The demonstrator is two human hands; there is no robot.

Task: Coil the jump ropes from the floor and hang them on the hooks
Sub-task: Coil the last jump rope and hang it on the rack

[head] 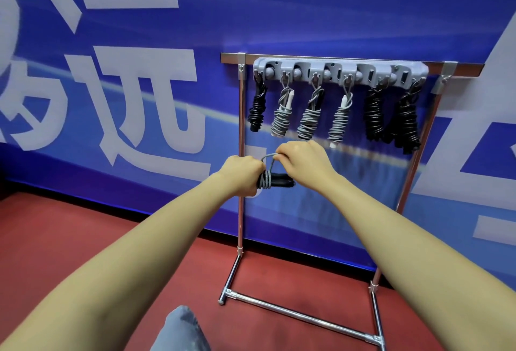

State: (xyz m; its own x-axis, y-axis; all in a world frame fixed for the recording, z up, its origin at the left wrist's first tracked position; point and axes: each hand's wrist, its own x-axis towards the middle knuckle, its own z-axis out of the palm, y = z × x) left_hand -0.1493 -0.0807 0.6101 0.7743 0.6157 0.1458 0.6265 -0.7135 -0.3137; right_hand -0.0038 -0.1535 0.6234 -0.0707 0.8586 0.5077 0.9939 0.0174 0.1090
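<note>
Blue banner wall [279, 15] w/ white lettering; red floor [83, 233].

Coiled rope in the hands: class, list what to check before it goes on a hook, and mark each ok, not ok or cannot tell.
1. Left hand grips the rope bundle: ok.
2. Right hand pinches the grey loop: ok.
3. Loop open enough for a hook: cannot tell.
4. Free hook on the hook rail: cannot tell; six ropes hang there.
5. Rack standing upright: ok.
</note>
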